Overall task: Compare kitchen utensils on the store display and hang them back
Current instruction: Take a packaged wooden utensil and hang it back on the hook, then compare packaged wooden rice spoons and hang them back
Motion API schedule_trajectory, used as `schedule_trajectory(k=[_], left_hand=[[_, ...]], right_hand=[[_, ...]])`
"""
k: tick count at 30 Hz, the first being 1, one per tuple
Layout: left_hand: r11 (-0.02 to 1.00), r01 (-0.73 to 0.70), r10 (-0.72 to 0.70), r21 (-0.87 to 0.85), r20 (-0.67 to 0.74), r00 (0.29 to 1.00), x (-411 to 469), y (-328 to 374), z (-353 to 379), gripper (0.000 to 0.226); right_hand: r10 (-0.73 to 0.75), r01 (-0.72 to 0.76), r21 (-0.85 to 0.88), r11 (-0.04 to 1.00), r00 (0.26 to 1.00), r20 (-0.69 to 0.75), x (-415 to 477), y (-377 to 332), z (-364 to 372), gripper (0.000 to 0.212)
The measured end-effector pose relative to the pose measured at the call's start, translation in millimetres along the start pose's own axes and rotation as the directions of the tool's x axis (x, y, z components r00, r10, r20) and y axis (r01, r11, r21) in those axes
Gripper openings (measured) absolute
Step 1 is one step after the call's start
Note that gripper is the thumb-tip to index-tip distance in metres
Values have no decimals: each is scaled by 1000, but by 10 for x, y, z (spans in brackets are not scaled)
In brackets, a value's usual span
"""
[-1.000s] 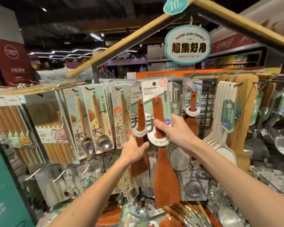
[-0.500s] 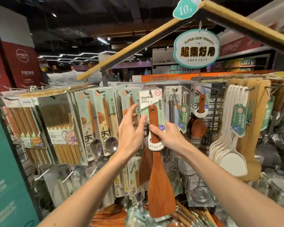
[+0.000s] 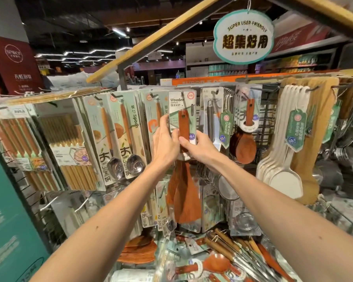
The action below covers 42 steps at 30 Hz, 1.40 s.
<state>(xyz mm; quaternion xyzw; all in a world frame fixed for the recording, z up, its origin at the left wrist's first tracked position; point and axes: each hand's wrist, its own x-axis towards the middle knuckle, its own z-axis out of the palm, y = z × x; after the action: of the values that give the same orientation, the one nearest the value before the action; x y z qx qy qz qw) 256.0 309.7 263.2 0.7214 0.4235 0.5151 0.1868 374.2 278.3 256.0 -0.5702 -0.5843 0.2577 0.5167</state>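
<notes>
At rack point(image 3: 268, 139), right hand point(image 3: 200, 148) gripping wooden spatula point(image 3: 184, 124), left hand point(image 3: 164, 144) touching

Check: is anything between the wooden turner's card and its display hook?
Nothing visible. The right hand grips the wooden turner, and the left hand rests on its card, whose top is already at the hook. Whether the hole has caught is unclear.
</notes>
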Motion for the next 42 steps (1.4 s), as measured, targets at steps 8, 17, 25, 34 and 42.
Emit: schedule_trajectory(k=[8,17,25,34,42], left_hand=[[995,-30,30,90,-8,1000,124,-95,84,60],[948,-149,127,281,94,987,226,-170,294,73],[853,-169,61,493,229,972,372,-98,280,79],[869,-247,122,429,297,947,-178,-311,3,31],[964,-34,-80,265,407,910,-1690,-723,-401,38]], right_hand=[[23,-46,-288,956,996,-86,95,83,-27,19],[-225,93,-468,879,946,-234,252,196,118,76],[-174,39,-508,860,960,-221,504,228,107,58],[-180,95,-543,834,978,-104,-322,281,74,30],[75,-81,-379,922,997,-32,-2007,1011,223,31]])
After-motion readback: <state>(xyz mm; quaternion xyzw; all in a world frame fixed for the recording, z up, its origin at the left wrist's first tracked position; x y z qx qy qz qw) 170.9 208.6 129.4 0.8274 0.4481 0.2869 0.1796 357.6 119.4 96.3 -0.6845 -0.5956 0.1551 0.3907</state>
